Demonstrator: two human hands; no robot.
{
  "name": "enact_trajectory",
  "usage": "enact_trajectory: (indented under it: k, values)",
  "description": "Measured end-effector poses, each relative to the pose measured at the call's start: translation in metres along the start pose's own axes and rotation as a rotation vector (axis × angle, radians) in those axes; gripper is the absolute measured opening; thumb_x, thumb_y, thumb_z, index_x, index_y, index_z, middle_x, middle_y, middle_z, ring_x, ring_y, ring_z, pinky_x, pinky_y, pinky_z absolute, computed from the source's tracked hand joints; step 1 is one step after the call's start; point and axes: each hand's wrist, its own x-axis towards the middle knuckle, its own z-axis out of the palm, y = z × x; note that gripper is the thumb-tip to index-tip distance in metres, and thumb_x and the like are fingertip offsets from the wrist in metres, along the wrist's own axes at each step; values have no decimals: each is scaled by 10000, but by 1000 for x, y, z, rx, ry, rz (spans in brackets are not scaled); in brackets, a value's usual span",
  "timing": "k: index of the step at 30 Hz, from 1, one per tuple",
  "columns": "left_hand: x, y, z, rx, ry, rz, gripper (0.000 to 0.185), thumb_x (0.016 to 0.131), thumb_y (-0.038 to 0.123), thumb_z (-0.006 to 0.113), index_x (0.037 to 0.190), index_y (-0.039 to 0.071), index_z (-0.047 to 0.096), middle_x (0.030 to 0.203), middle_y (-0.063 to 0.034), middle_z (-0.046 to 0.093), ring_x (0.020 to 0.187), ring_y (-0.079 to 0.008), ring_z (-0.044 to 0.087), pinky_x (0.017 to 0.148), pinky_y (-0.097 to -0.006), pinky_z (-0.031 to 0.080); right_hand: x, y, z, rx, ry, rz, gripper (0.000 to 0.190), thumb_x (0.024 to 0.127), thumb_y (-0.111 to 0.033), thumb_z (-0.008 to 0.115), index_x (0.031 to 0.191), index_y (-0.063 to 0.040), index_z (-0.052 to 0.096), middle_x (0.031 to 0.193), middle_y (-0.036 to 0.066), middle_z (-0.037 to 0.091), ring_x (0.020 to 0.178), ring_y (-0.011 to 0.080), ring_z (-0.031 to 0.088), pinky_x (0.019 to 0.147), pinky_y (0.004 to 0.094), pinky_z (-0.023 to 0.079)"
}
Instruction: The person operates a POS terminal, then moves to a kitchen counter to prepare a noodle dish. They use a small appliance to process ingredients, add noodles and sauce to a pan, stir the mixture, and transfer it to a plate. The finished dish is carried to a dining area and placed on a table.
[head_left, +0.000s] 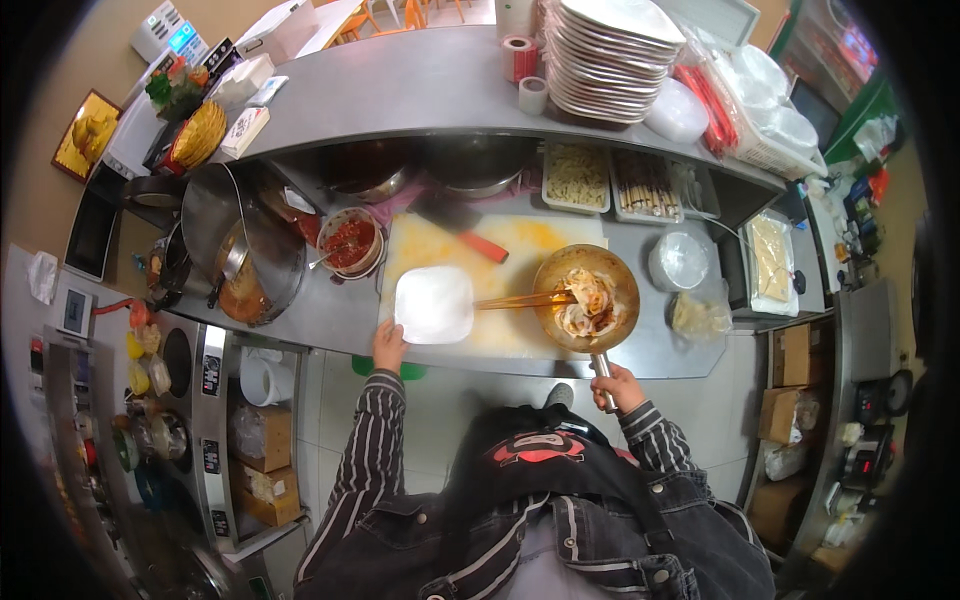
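Observation:
My left hand (389, 345) grips the lower left corner of a white square plate (433, 305), which lies over the yellow-stained cutting board (495, 341). In my right hand (619, 387) is the metal handle of a small frying pan (550, 330) above the board's right end. Pale sliced food in reddish sauce (589, 319) fills the pan's middle. A pair of wooden chopsticks (517, 300) rests across the pan's left rim, tips in the food, the other ends near the plate. Behind them a cleaver with an orange handle (484, 246) lies on the board.
A tub of red chili sauce (349, 241) with a spoon and a large steel pot (289, 289) stand left. Food trays (576, 180) sit under the shelf (405, 82). Right of the pan are plastic bowls (679, 259) and a bag (699, 315). Stacked plates (611, 67) stand above.

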Motion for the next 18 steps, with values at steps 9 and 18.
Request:
enact_trajectory:
  k: [9, 18]
  values:
    - [-101, 111, 96, -286, -431, -9, 407, 896, 48, 669, 1274, -14, 532, 913, -61, 637, 794, -127, 612, 712, -269, 519, 2, -4, 70, 10, -135, -84, 188, 850, -76, 639, 984, -24, 518, 667, 37, 565, 490, 124, 555, 447, 261, 436]
    - [-87, 233, 90, 142, -503, 437, 146, 913, -15, 622, 1036, -67, 681, 983, -87, 687, 914, -157, 648, 847, -273, 517, 3, -1, 85, -76, -38, -115, 213, 851, -48, 643, 1006, -10, 502, 638, 35, 564, 461, 125, 551, 419, 264, 439]
